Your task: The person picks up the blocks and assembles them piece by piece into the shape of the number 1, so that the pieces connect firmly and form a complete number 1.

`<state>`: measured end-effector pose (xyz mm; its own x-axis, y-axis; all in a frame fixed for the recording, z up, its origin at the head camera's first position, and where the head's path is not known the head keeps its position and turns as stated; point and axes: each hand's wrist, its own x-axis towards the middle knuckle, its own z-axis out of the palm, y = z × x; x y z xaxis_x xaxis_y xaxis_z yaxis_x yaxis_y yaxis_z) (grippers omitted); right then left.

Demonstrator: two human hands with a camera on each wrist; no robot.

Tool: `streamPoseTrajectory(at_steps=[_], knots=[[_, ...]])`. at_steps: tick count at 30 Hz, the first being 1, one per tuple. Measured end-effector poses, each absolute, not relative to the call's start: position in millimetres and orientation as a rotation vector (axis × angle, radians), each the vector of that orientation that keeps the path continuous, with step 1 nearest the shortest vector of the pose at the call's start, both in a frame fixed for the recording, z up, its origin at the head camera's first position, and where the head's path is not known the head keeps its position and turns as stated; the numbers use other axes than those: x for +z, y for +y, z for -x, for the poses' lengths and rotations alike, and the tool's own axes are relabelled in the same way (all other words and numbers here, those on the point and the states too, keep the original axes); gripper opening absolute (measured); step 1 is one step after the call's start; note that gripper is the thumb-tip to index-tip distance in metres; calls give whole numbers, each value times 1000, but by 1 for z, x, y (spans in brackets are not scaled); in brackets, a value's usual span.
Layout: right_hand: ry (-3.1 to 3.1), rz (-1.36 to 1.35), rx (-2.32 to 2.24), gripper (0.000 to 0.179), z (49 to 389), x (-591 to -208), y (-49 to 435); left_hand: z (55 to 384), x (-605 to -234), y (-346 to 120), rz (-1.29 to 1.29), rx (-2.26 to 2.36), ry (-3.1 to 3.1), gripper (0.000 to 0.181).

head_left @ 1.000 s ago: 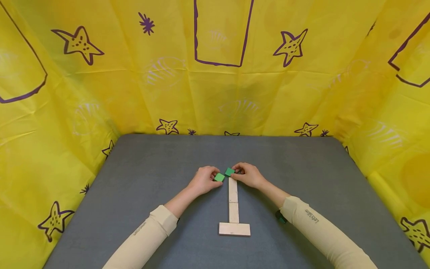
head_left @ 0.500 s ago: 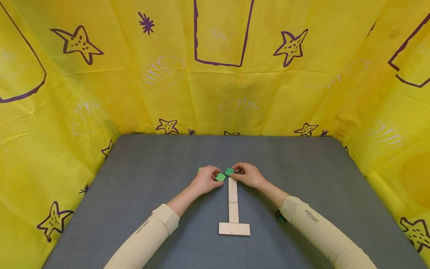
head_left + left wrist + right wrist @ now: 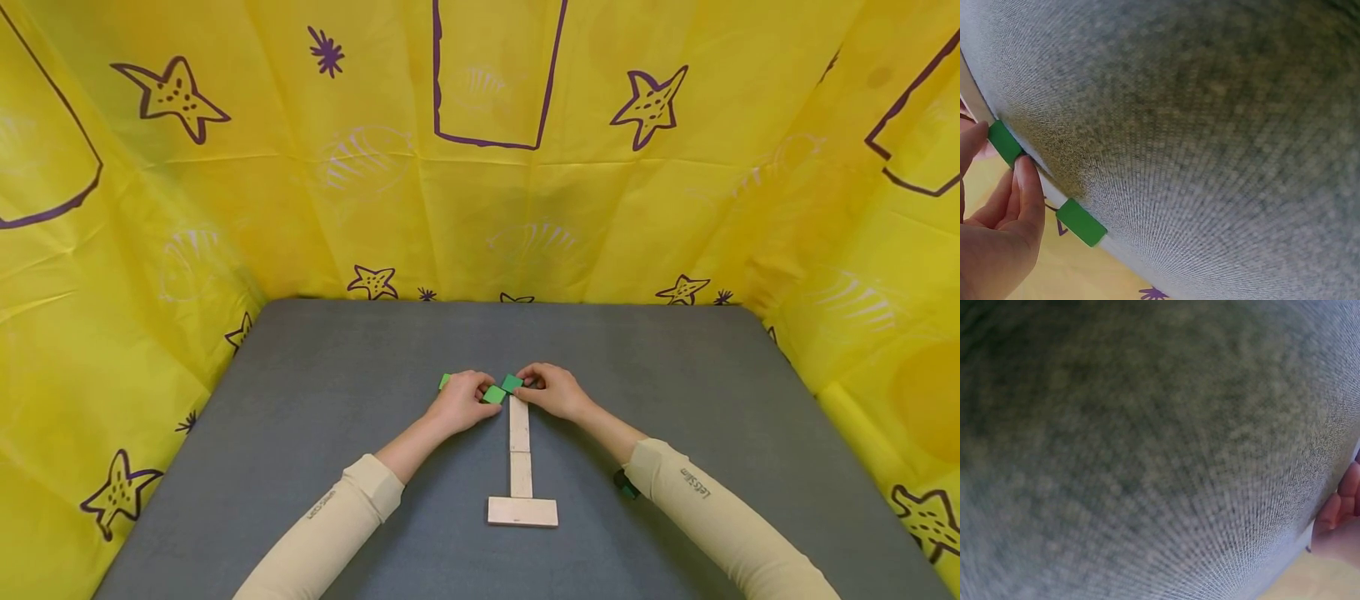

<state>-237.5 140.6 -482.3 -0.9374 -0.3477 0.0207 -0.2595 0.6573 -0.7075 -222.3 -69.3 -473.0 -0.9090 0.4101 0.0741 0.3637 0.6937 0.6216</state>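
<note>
My left hand (image 3: 459, 402) pinches a light green block (image 3: 493, 395) between thumb and fingers, close beside a darker green block (image 3: 512, 383). That darker block is held by the fingertips of my right hand (image 3: 553, 390), at the far end of a line of pale wooden planks. Two planks run lengthwise, the far plank (image 3: 519, 423) meeting the near plank (image 3: 521, 475). A crosswise plank (image 3: 522, 512) lies at their near end. In the left wrist view the gripped green block (image 3: 1005, 144) shows between the fingertips. The right wrist view catches only curled fingers (image 3: 1342, 500).
Another light green block (image 3: 444, 381) lies left of my left hand, partly hidden behind it. The grey tabletop (image 3: 360, 350) is surrounded by yellow cloth (image 3: 480, 200) at the back and both sides. A small dark object (image 3: 626, 483) shows under the right sleeve cuff.
My left hand has shifted slightly right, bringing its light green block up to the darker one. Another light green block has come into view behind that hand. My right hand stays still.
</note>
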Motion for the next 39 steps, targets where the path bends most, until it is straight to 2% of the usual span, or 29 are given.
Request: streamPoseTrajectory(at_steps=[39], knots=[[2765, 514, -1138, 27, 237, -482, 140, 218, -473, -74, -627, 1084, 2802, 42]])
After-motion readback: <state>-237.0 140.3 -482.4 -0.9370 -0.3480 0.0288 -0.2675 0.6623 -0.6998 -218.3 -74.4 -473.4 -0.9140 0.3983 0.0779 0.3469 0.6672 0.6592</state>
